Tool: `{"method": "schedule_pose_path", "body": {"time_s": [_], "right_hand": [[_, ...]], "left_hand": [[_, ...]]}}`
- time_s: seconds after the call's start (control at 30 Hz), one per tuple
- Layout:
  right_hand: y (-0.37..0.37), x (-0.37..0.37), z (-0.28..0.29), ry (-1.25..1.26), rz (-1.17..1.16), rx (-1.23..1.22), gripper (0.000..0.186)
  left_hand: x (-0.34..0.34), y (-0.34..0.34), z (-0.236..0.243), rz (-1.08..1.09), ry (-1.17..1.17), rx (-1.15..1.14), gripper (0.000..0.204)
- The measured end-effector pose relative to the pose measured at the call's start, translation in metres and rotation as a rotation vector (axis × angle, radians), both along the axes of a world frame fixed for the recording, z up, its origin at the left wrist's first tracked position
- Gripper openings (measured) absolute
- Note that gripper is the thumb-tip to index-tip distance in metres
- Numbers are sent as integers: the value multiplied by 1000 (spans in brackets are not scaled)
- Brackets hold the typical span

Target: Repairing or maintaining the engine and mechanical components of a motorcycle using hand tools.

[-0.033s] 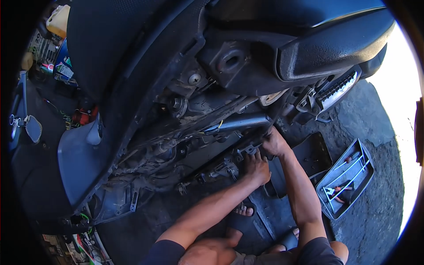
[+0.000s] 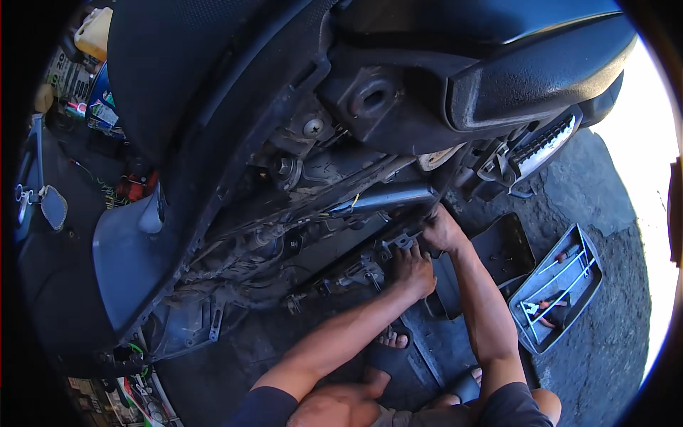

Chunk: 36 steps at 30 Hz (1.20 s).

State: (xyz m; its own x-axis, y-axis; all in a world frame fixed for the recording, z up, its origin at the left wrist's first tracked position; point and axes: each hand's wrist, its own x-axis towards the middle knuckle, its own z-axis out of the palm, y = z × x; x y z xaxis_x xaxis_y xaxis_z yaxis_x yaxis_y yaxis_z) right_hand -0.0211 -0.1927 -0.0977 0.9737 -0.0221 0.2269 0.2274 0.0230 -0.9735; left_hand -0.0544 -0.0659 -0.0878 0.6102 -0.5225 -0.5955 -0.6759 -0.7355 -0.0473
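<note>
A partly stripped scooter (image 2: 284, 178) fills the upper part of the view, its dark side panels, bolts and inner frame exposed. My left hand (image 2: 414, 272) is at a small metal bracket (image 2: 403, 240) on the dark lower rail (image 2: 356, 257), its fingers bent against it. Just above and to the right, my right hand (image 2: 442, 229) is closed at the rail's right end, below a shiny black tube (image 2: 388, 197). The fingertips of that hand are hidden, and whatever they grip cannot be made out.
On the ground at right lie a dark tray (image 2: 523, 245) with small parts and a grey tray (image 2: 514, 311) holding a screwdriver (image 2: 568, 253) and metal rods. A ribbed footrest (image 2: 544, 146) juts out above them. Bottles and containers (image 2: 94, 34) stand at far left.
</note>
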Motion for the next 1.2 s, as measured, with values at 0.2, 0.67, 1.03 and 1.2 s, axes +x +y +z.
{"method": "schedule_pose_path", "body": {"time_s": [0.2,0.67,1.03,1.2], "right_hand": [[0,-4,9,-51,-72,-158,31],[-13,-3,8,-32,-131,-213,30],[-17,-10,10,-80,-177,-200,25],[-17,-11,8,-102,-177,-191,24]], "left_hand": [[1,-1,4,-12,4,-14,82],[2,-3,4,16,46,-28,79],[2,-2,3,20,46,-56,77],[1,-2,3,10,23,-58,75]]}}
